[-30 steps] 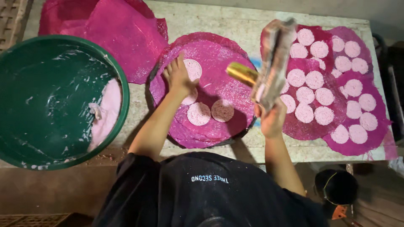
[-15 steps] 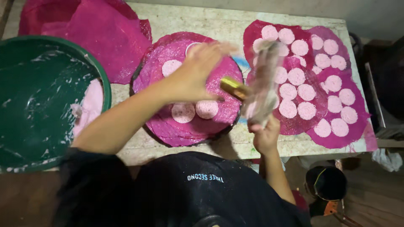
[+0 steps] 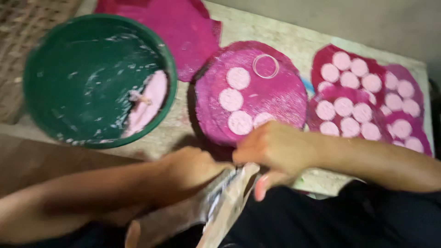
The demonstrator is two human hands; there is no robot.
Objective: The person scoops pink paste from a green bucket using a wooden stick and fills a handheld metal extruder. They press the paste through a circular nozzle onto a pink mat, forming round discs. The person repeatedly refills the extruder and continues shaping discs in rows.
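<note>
Both my hands meet at the near edge of the table. My left hand (image 3: 193,171) grips the middle of a clear plastic piping bag (image 3: 226,206) that lies low and tilted towards me. My right hand (image 3: 272,148) pinches the bag's upper end. Just beyond them lies a round magenta mat (image 3: 271,98) bearing several pale pink discs (image 3: 231,99) and one thin ring outline (image 3: 265,65). The image is blurred, and the bag's tip is hidden.
A large green basin (image 3: 50,69) with pink batter (image 3: 148,102) stands at the left. A second magenta mat (image 3: 321,69) covered with several pink discs lies at the right. More magenta cloth (image 3: 179,27) lies at the back of the stone table (image 3: 294,41).
My left hand has come off the round mat and now grips the bag. My right hand has lowered the bag from upright over the mat to the table's near edge.
</note>
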